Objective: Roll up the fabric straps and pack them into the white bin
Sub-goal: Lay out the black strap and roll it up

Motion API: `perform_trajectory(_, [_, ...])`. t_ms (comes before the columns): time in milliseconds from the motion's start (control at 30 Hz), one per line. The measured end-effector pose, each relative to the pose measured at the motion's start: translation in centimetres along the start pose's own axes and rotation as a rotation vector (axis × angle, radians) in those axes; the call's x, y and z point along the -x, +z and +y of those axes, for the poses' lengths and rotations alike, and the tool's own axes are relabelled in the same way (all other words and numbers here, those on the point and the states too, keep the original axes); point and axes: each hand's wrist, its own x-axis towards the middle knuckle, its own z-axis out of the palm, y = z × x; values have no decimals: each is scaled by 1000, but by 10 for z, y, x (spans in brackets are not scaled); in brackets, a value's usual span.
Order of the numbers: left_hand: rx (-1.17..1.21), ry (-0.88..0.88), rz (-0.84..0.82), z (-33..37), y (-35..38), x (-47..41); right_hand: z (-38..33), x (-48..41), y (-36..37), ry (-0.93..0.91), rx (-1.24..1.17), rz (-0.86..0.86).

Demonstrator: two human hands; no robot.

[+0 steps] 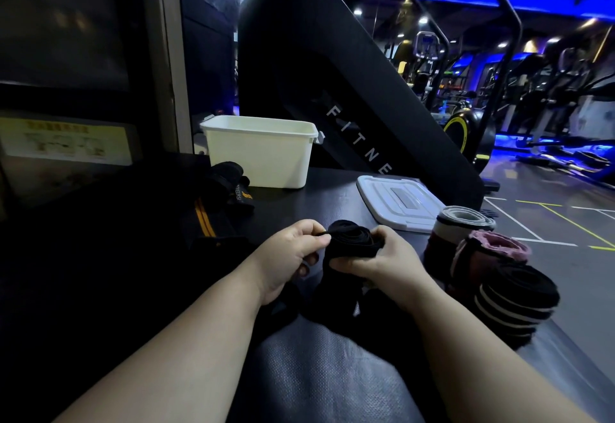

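With your left hand (290, 258) pinching the black strap (353, 240) and your right hand (386, 258) gripping its coil, squeeze across the layers: it looks soft, light, quick to unwind.

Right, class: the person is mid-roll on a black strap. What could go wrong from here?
1. The black strap roll is only pinched between left hand and right hand; it may loosen, since its loose tail lies bunched below.
2. The finished rolls sit by the surface's right edge; the right forearm could nudge them off.
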Motion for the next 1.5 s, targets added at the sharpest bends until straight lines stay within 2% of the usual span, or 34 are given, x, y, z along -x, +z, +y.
perform_trajectory(167, [22,-3,-20,-2,1,-1,-3,3,-3,64,-112,-84])
perform_trajectory(300, [7,34,-18,-3,1,-1,1,2,-15,104,-321,-258])
perform_trajectory(400, [-10,45,-18,-5,-1,-1,3,1,-18,79,-348,-359])
perform_trajectory(600, [-52,65,-25,-8,-5,-4,3,-2,-17,1,-238,-276])
perform_trajectory(700, [-49,70,-36,-8,-4,-4,6,-3,-18,-11,-243,-292])
perform_trajectory(1033, [-62,66,-19,-7,-3,-4,13,-4,-19,-64,-455,-489])
perform_trajectory(1367, [-5,53,14,-4,-4,-3,16,-6,-11,-77,-354,-330])
perform_trajectory(1500, [25,39,47,-1,-1,-3,15,-8,-8,-40,-393,-261])
